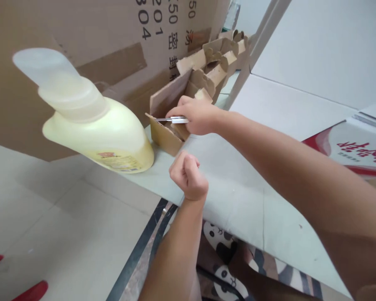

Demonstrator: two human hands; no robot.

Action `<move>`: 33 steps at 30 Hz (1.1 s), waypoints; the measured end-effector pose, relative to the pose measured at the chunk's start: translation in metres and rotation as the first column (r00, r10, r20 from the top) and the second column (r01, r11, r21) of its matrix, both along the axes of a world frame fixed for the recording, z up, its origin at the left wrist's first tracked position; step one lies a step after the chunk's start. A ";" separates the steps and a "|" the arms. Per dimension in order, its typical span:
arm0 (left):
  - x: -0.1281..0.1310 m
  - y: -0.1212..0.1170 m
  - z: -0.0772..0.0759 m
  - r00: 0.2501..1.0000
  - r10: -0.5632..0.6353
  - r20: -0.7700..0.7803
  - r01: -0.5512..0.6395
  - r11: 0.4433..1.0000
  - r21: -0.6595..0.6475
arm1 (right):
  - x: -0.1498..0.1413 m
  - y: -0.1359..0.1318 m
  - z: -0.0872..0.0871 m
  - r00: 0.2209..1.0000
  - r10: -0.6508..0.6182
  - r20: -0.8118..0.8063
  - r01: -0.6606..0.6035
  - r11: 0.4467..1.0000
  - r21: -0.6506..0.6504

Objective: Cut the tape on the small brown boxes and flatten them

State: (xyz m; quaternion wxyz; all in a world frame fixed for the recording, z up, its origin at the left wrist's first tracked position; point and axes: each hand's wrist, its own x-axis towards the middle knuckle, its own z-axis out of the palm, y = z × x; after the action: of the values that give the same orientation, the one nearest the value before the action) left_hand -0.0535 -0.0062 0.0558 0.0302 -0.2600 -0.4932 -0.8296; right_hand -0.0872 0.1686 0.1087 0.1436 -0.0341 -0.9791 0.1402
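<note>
From my station I see the right hand [196, 115] at the mouth of the open cardboard box [165, 138], its fingers pinching a thin white-handled tool [179, 120] whose narrow metal end points over the box's near edge; I cannot tell whether it touches the cardboard. The left hand [188, 175] is on the wearer's side of the box, apart from it, fingers curled into a fist; whether anything is inside, I cannot tell. Left of the box stands a pale yellow bottle [113, 133], with a large printed carton [109, 25] behind both. I'd judge the tool light and stiff, perhaps slick at its smooth handle, so I'd grip that and keep fingers off the metal. The box looks light, its thin walls likely to bend, so I'd steady it low near a corner.
</note>
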 end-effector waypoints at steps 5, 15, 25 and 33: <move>-0.002 -0.014 0.013 0.993 0.032 -0.111 -0.022 0.995 0.094 | 0.059 -0.023 0.024 0.992 -0.114 -0.051 0.113 0.993 -0.032; -0.012 -0.013 0.018 0.979 -0.185 0.081 0.181 0.982 0.054 | 0.303 -0.109 0.039 0.835 -0.426 -0.347 0.304 0.884 -0.354; 0.052 0.029 0.000 0.252 -0.949 0.191 0.957 0.216 -0.193 | 0.394 -0.139 -0.013 0.293 -0.895 -0.335 0.442 0.438 -0.783; 0.082 0.042 -0.012 0.510 -0.844 0.170 0.834 0.435 -0.341 | 0.419 -0.188 -0.062 0.138 -0.909 -0.393 0.242 0.415 -0.877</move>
State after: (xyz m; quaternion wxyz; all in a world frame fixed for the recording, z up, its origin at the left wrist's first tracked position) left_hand 0.0282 0.0362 0.0441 -0.4289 -0.4810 -0.4491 -0.6188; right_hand 0.3316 -0.0195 0.0470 0.6351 -0.4174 -0.5292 0.3773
